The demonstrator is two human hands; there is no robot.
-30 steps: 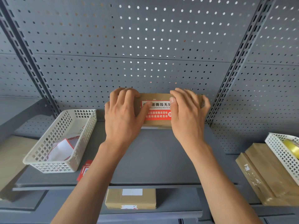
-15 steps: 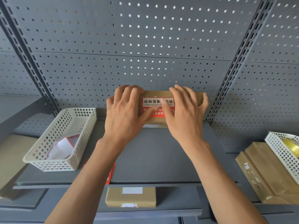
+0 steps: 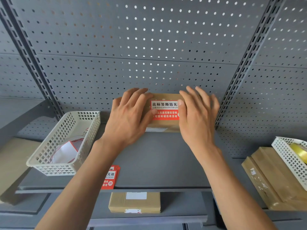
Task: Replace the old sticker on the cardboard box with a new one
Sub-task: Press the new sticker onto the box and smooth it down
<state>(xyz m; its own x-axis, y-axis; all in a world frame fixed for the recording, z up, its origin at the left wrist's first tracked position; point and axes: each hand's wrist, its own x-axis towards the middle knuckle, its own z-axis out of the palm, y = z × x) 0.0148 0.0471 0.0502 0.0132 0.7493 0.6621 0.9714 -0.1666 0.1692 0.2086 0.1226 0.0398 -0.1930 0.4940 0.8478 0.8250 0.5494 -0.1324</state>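
Pressing flat on a cardboard box (image 3: 164, 126) at the back of a grey shelf (image 3: 159, 163), hard against the perforated back panel (image 3: 149, 47). Left hand (image 3: 128, 118) laid over the box's left end, fingers spread and extended, thumb tip touching the lower left corner of the red and white sticker (image 3: 165, 110). Right hand (image 3: 197, 118) laid over the box's right end, fingers likewise spread, thumb resting on the sticker's right edge and hiding its last characters. Neither hand pinching anything; both open and flat on the cardboard. Sticker lying flat on the box's top face, white band above, red band below, Chinese print readable between the two thumbs.

Left of the hands, on the same shelf, a white plastic basket (image 3: 83, 123) holding loose sticker sheets with red borders. Near the shelf's front edge, partly under the left forearm, a small stack of spare red stickers (image 3: 110, 179). One level down, a second cardboard box (image 3: 134, 204) with a white label on top and torn label remnants on its front face. Far right, flat brown cartons (image 3: 272, 176) beside another white basket (image 3: 289, 156) containing a roll of yellowish tape (image 3: 300, 151).
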